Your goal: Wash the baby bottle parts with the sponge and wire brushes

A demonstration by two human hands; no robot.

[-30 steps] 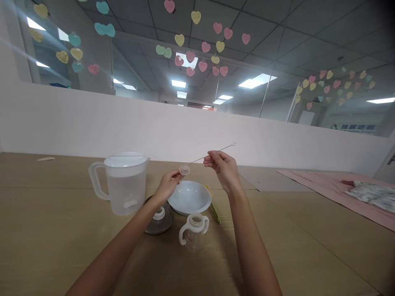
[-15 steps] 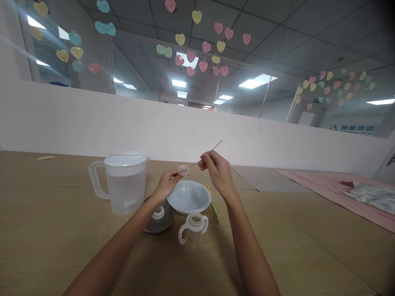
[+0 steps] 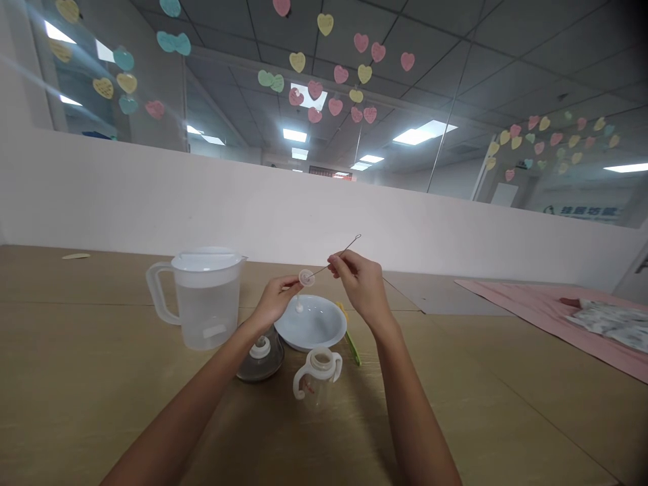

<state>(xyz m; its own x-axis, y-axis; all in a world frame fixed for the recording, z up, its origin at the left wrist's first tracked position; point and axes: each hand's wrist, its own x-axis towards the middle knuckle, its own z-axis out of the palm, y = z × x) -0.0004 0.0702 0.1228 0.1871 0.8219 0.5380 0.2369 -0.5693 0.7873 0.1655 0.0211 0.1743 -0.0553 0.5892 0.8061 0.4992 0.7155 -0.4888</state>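
Observation:
Pinched in my left hand (image 3: 276, 298) is a small translucent bottle nipple (image 3: 306, 277), its round open side facing me. A small white weight (image 3: 299, 308) hangs below it over the white bowl (image 3: 316, 327). My right hand (image 3: 357, 273) grips a thin wire straw brush (image 3: 352, 243) with a looped end pointing up and right. Its lower end reaches the nipple's opening; how deep it goes is hidden. In front of the bowl stands a clear baby bottle (image 3: 316, 388), lidless, with white handles (image 3: 300, 381).
A lidded plastic pitcher (image 3: 207, 307) stands at left. A dark, transparent dome-shaped object (image 3: 260, 368) sits partly behind my left forearm. A green-and-yellow brush handle (image 3: 353, 347) leans by the bowl. At right lies a pink cloth (image 3: 526, 304) with patterned fabric (image 3: 612, 320). A white wall (image 3: 253, 209) rises behind.
My right hand has moved left and the brush has tilted more steeply, its lower end now at the nipple's opening. The nipple in my left hand has turned and shifted slightly.

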